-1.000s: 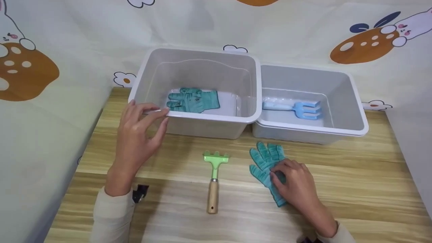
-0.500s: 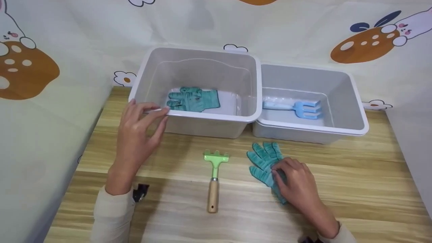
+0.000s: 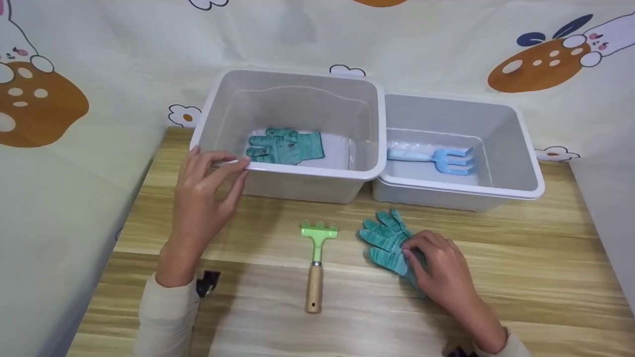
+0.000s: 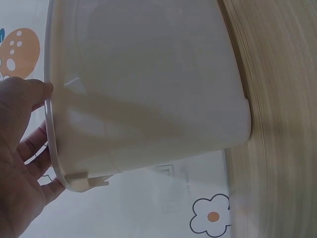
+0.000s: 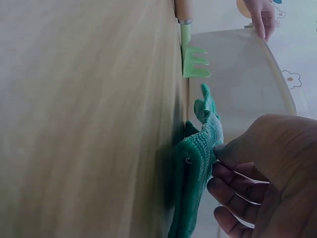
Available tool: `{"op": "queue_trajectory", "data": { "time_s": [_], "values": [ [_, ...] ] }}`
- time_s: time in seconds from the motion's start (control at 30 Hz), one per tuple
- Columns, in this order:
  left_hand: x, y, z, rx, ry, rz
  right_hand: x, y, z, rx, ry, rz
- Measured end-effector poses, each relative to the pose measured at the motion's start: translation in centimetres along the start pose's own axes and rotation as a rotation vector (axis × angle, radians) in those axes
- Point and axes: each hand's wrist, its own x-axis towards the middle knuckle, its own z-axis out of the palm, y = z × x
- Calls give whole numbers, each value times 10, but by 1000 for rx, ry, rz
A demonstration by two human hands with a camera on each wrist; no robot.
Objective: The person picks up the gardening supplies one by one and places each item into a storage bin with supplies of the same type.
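Note:
My right hand (image 3: 444,267) pinches a green knit work glove (image 3: 384,240) at its middle, between thumb and fingertips. In the right wrist view the glove (image 5: 198,153) looks partly raised off the table, its cuff end folded toward the camera. My left hand (image 3: 201,196) holds the front left corner of the left grey plastic bin's rim (image 3: 317,171), fingers over the edge. The left wrist view shows fingers on both sides of that rim (image 4: 51,129). A matching green glove (image 3: 292,147) lies flat inside this bin.
A small green rake (image 3: 316,263) with a wooden handle lies on the wood-grain table (image 3: 258,307) between the hands. The right grey bin (image 3: 461,191) stands against the left one and holds a light-blue hand fork (image 3: 449,161). Printed cloth (image 3: 287,39) hangs behind.
The green glove has tilted, its fingers swinging left and drawing together as my right hand lifts it slightly. My left hand stays on the bin rim.

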Motion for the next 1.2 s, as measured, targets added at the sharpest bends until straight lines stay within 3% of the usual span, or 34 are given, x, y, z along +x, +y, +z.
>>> {"op": "queue_trajectory", "data": {
  "time_s": [0.4,0.87,1.2],
  "values": [
    [-1,-1,-2,14,-2,-4,6,-9,-16,96,-3,14],
    [-2,-1,0,-19,36,0,12,-19,-30,101,-12,-7],
    [-1,0,1,-28,37,-8,19,-25,-41,141,32,-59]
  ]
}}
